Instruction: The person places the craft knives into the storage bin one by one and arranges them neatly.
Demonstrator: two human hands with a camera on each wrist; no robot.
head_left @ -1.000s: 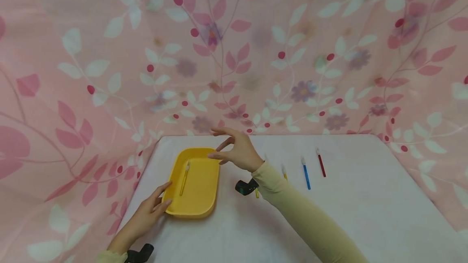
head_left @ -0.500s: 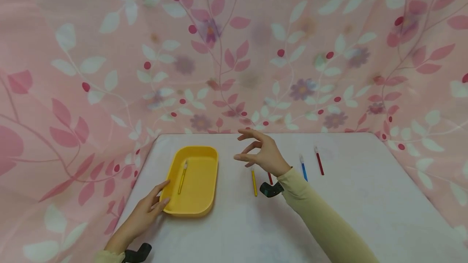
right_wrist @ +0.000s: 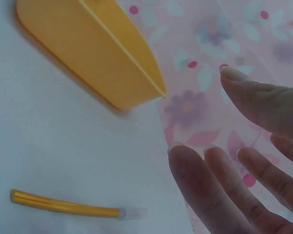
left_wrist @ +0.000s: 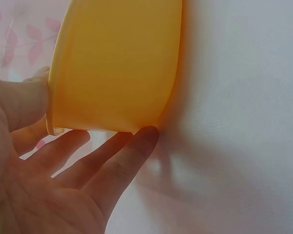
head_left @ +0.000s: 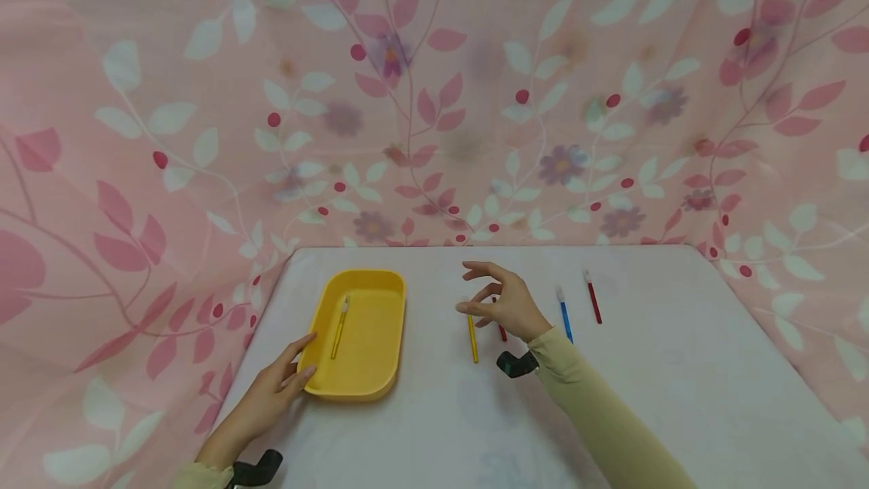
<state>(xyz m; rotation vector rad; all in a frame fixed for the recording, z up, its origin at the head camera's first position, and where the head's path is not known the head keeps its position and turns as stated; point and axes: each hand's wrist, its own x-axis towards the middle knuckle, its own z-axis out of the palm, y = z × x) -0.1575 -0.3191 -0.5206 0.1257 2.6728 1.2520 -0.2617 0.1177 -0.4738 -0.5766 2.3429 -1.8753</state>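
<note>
A yellow tray (head_left: 370, 330) sits at the left of the table, holding a yellow pen-shaped tool (head_left: 340, 327) with a pale tip. My left hand (head_left: 265, 398) holds its front-left corner; in the left wrist view the thumb is at the rim and fingertips touch the outer wall. My right hand (head_left: 509, 304) is above the table with thumb and fingers apart, nothing between them. Near it lie another yellow pen-shaped tool (right_wrist: 66, 204), with ridged barrel, grey collar and clear cap, and a red one (head_left: 502, 332), partly hidden by the hand.
To the right lie a blue pen-shaped tool (head_left: 565, 315) and another red one (head_left: 594, 299). The white-covered table (head_left: 679, 398) meets a floral pink cloth (head_left: 434, 96) at its back and sides.
My right hand has moved from over the tray's right edge rightward, then slightly lower, above the yellow and red tools. The left hand stays at the tray.
</note>
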